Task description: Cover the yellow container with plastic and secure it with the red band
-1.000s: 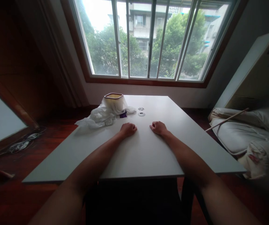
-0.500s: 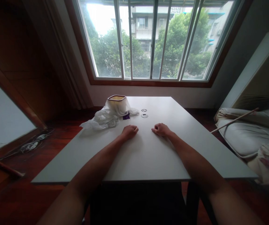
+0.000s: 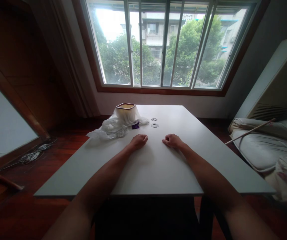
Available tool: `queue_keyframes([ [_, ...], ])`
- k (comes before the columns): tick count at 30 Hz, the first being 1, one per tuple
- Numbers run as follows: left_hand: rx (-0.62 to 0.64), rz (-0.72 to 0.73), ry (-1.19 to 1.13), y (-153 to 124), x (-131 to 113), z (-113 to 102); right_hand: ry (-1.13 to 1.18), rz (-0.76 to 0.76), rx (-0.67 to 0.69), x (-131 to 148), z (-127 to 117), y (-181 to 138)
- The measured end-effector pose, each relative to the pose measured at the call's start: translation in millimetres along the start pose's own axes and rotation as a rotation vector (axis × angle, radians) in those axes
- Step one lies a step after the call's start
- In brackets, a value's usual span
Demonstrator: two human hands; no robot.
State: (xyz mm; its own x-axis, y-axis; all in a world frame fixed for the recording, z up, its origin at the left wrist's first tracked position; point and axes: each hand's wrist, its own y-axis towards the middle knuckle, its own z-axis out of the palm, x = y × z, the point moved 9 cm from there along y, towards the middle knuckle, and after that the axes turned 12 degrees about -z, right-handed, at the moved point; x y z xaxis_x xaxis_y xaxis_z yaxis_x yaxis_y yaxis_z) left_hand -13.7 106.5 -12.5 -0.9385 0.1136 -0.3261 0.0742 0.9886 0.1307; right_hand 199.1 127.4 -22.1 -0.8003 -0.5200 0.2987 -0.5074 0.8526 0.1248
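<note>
My left hand (image 3: 140,141) rests on the white table (image 3: 155,170) in a loose fist, with no object showing in it. Across a short gap, my right hand (image 3: 172,140) lies curled in the same way, also holding nothing I can see. Nearest to the left hand are a small purple piece (image 3: 135,125) and a crumpled white plastic bag (image 3: 110,128). Behind them stands a small bin (image 3: 126,113) with a brown rim and pale inside, its outer wall wrapped in thin white plastic.
Two round fittings (image 3: 154,125) are set in the tabletop beyond my hands. To the right of the table are a white padded bundle (image 3: 260,146) and a thin stick (image 3: 250,131). A coiled cable (image 3: 31,156) lies on the red floor at left. A window (image 3: 158,50) is ahead.
The whole view has shifted down slightly as the camera tilted. Both hands keep the same place and pose on the table, and the bin and bag have not moved.
</note>
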Motion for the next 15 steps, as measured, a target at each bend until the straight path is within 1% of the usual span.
queue_keyframes([
  [5, -0.01, -0.003, -0.02, 0.4, 2.1, 3.3, 0.001, 0.012, 0.016, 0.9, -1.2, -0.7],
  [8, -0.056, -0.012, -0.021, 7.6, 5.3, -5.7, 0.022, 0.015, 0.024, 2.8, -3.5, -1.7],
  [9, -0.086, -0.019, -0.019, 13.1, 7.4, -13.4, 0.039, 0.014, 0.033, 3.9, -3.5, -2.1],
  [11, -0.161, -0.043, -0.013, 29.1, 13.2, -35.9, 0.083, 0.012, 0.056, 7.1, -2.9, -2.9],
  [15, -0.322, -0.115, -0.018, 67.6, 28.0, -96.5, 0.111, -0.015, 0.078, 17.9, -3.2, -3.1],
])
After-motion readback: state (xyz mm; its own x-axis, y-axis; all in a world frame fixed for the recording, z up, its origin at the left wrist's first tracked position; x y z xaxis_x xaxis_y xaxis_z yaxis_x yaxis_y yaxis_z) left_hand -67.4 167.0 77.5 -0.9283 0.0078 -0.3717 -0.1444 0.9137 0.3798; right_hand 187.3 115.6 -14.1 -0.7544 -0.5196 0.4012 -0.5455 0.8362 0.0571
